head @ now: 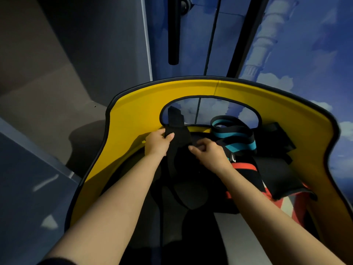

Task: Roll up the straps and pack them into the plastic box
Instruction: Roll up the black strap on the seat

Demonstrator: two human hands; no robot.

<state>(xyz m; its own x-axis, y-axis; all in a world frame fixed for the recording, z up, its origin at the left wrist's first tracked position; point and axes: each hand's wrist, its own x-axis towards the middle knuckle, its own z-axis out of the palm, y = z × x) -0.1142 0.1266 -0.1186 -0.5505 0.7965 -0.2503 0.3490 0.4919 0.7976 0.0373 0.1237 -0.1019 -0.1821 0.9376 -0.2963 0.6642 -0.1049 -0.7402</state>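
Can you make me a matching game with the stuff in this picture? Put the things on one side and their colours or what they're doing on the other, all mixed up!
Things:
1. left hand
2. right hand
3. looped strap
4. curved board

Colours or states:
A. yellow with a dark edge
B. black and teal, lying loose to the right of the hands
C. grips the top of the black strap, thumb on its front
D. fingers curled, pinching the black strap on its right side

Pairs: 1-C, 2-D, 3-B, 4-A
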